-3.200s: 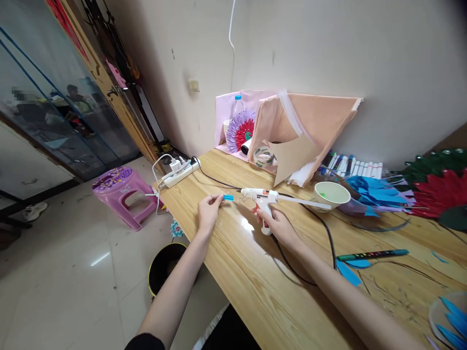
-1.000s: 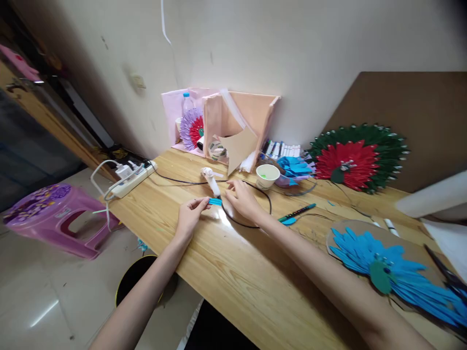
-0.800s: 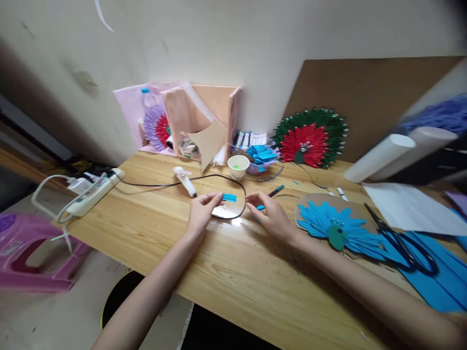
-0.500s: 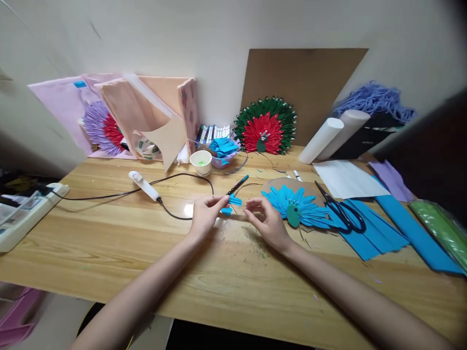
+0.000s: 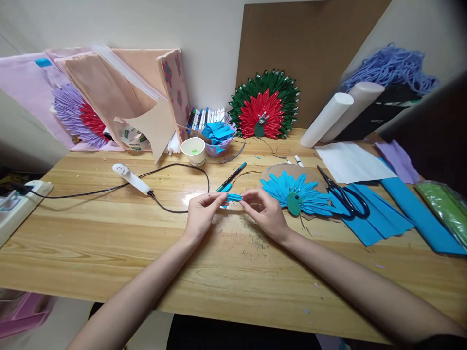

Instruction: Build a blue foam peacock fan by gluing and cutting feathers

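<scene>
A small blue paper strip (image 5: 232, 197) hangs just above the wooden table (image 5: 226, 272), pinched at both ends. My left hand (image 5: 201, 217) grips its left end between thumb and fingers. My right hand (image 5: 265, 214) pinches its right end. Right of my hands lies a blue paper peacock fan (image 5: 297, 194) on a cardboard disc. A white glue gun (image 5: 132, 178) lies on its side to the left, its black cord looping toward my hands.
Black scissors (image 5: 343, 195) rest on blue paper sheets (image 5: 379, 221). A teal pen (image 5: 231, 177), a paper cup (image 5: 193, 150), a bowl of blue scraps (image 5: 216, 136), markers, a red-green fan (image 5: 263, 106) and white rolls (image 5: 328, 118) line the back. A power strip (image 5: 16, 206) sits far left.
The view has swung right from the table's left end to its middle. My right hand has let go of the glue gun and taken the other end of the strip.
</scene>
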`<action>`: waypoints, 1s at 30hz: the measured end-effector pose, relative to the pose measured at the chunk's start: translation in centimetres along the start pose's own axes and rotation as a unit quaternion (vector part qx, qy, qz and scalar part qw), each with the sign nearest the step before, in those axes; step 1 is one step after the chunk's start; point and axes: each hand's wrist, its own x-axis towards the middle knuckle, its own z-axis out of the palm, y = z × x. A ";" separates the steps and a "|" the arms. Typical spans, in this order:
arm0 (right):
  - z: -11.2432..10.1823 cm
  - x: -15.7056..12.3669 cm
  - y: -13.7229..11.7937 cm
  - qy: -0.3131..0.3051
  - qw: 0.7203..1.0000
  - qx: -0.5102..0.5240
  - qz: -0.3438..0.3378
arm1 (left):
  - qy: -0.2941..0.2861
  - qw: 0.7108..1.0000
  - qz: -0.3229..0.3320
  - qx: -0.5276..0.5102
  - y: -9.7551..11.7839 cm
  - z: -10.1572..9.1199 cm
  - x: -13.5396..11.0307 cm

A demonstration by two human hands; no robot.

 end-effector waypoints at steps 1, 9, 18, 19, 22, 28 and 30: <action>0.0 0.0 0.0 0.002 1.000 0.001 0.001 | 0.000 1.000 -0.001 0.000 0.0 0.0 0.0; -0.1 0.0 0.1 0.005 1.000 -0.001 0.005 | -0.006 1.000 0.010 0.017 -0.1 -0.1 0.0; -0.2 0.0 0.2 0.001 1.000 -0.013 0.007 | -0.009 1.000 0.018 0.023 0.0 0.0 -0.1; -0.2 0.0 0.2 0.002 1.000 -0.013 0.005 | -0.011 1.000 0.019 0.021 0.0 0.0 -0.1; -0.2 0.0 0.2 0.003 1.000 -0.017 0.003 | -0.012 1.000 0.022 0.019 0.0 0.0 -0.1; -0.2 0.0 0.2 -0.001 1.000 -0.024 0.006 | -0.015 0.999 0.025 0.032 -0.1 0.0 -0.1; -0.2 0.0 0.2 -0.001 1.000 -0.027 0.003 | -0.018 0.999 0.020 0.027 0.0 0.0 -0.1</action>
